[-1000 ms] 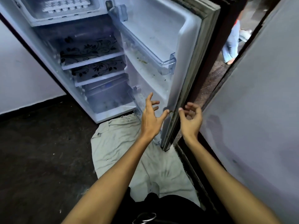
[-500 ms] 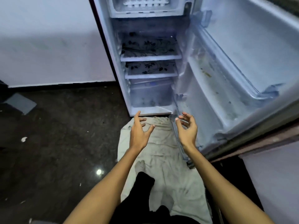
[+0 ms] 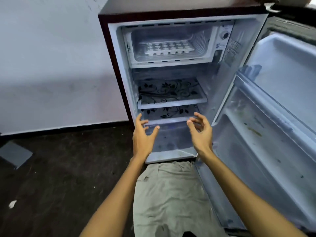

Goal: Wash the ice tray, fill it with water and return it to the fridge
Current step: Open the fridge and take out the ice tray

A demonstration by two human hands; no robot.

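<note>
A white ice tray [image 3: 166, 48] lies in the freezer box [image 3: 171, 62] at the top of a small dark-red fridge [image 3: 109, 48]. The fridge door [image 3: 277, 117] stands wide open to the right. My left hand [image 3: 143, 135] and my right hand [image 3: 201, 132] are raised side by side in front of the lower shelves, well below the tray. Both hands have loosely spread fingers and hold nothing.
Two glass shelves with a black flower pattern [image 3: 171, 94] and a crisper drawer [image 3: 169, 139] fill the fridge below the freezer. A beige cloth [image 3: 171, 194] lies on the dark floor [image 3: 59, 177] before the fridge. A white wall [image 3: 51, 65] stands at the left.
The view has tilted upward, so the whole fridge and the freezer box now show. Both hands have risen from near the cloth to the level of the lower shelves.
</note>
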